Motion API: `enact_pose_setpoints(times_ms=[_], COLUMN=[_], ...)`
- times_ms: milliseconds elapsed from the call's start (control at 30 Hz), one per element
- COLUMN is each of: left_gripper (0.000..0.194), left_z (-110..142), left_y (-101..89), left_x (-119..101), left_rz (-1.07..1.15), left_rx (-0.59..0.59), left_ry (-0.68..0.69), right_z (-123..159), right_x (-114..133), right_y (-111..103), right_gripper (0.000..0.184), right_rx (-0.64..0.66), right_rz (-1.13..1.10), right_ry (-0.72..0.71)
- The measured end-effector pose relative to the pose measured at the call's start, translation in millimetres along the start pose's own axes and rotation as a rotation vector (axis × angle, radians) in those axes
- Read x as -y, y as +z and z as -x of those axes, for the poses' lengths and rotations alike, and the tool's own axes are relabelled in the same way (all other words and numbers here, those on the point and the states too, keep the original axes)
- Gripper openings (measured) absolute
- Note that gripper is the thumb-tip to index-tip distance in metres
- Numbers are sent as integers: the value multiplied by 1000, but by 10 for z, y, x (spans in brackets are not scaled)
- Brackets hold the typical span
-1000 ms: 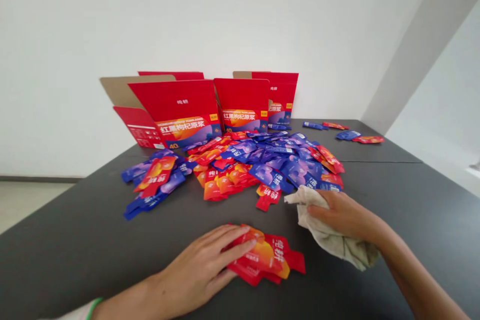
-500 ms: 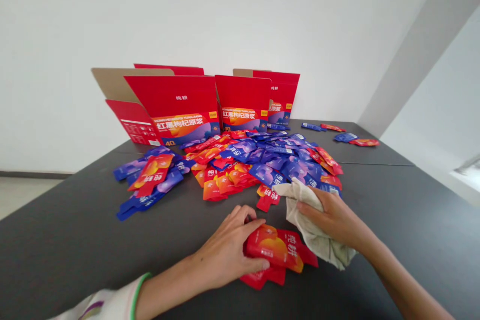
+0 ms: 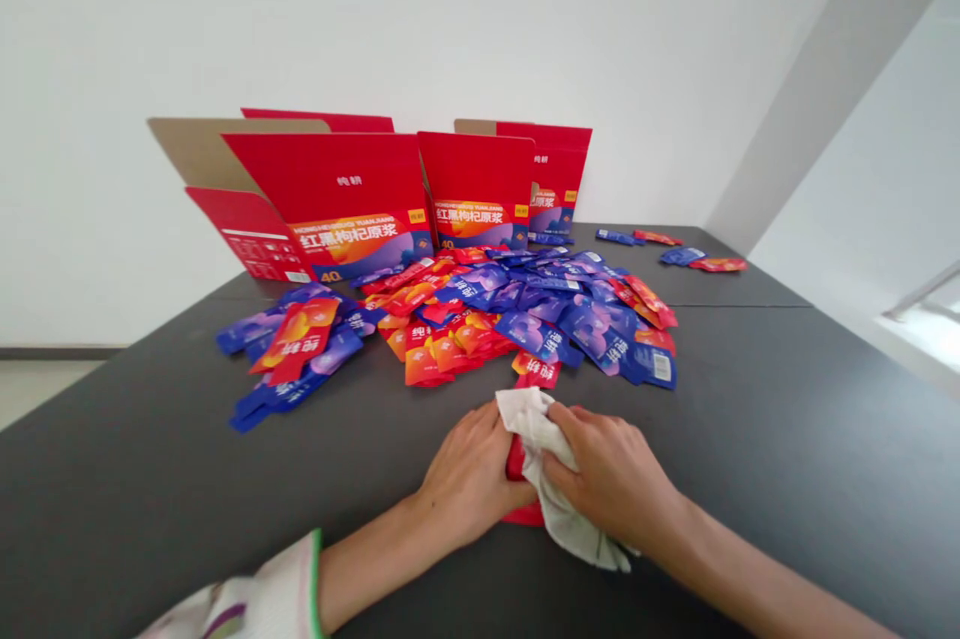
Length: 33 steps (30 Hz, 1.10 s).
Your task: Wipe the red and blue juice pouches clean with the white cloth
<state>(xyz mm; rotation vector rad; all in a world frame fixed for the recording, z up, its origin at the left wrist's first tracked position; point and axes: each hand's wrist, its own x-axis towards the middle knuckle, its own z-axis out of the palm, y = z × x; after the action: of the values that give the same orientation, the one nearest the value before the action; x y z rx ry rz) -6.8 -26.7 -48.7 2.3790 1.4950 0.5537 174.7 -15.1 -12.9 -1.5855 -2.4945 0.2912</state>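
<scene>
My left hand [image 3: 474, 471] is closed around the left end of a small stack of red pouches [image 3: 515, 459] low on the dark table. My right hand [image 3: 611, 469] grips a whitish cloth [image 3: 559, 479] bunched in its fingers, and the cloth lies over the pouches. Most of the stack is hidden under the cloth and both hands. Just beyond the hands, one red pouch [image 3: 534, 369] sticks out from the front of a large mixed heap of blue pouches [image 3: 600, 329] and red pouches [image 3: 457, 344].
Open red cartons [image 3: 352, 219] stand along the back of the table [image 3: 135, 459], against the white wall. Left of the heap lies a smaller pile of blue and red pouches [image 3: 300, 339]. Several loose pouches [image 3: 682, 257] rest at the far right.
My right hand has brought the cloth left and onto the red pouches. The left hand has gone from lying over the pouches to gripping their left end.
</scene>
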Motion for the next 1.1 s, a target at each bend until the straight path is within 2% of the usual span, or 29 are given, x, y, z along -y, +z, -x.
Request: enact_pose_setpoints(times_ms=[100,167,267,300,433,567,633,700,800,900,1000,1100], left_gripper=[56,52,41,40,48,44,51,57,51,43,53,59], left_z=[6,4,4,6,2,8,70,195,436,545,385,88], left_y=[-14,-38,-66,-70,-56,-50,-77,-135,-255,-340,-312,-195], left_x=[-9,-23,-29,-27,-23,-40,-17,45,161,180,58,-68], left_rz=[-26,-16,4,5,-23,-23,-27,-34,-68,-99,-77,0], left_rx=[-6,1,10,12,10,23,21,35,61,5,-14,48], left_ry=[-58,-62,-18,-10,-46,-26,-50,-96,-123,-125,-45,94], right_z=[-23,-31,-35,-39,-58,-32,-24,-40,-100,-156,-159,-105], right_x=[-43,-10,86,99,28,6,-7,-76,-259,-381,-335,-176], right_y=[-4,-21,-30,-32,-41,-18,-15,-33,-88,-135,-147,-111], right_gripper=[29,32,31,31,33,34,37,37,35,31,31,30], right_rx=[-12,4,71,77,41,71,61,44,50,57,48,21], right_rz=[143,139,83,91,201,149,143,166,178,102,-14,-52], right_ry=[143,82,-144,-148,65,-91,-74,21,107,101,69,34])
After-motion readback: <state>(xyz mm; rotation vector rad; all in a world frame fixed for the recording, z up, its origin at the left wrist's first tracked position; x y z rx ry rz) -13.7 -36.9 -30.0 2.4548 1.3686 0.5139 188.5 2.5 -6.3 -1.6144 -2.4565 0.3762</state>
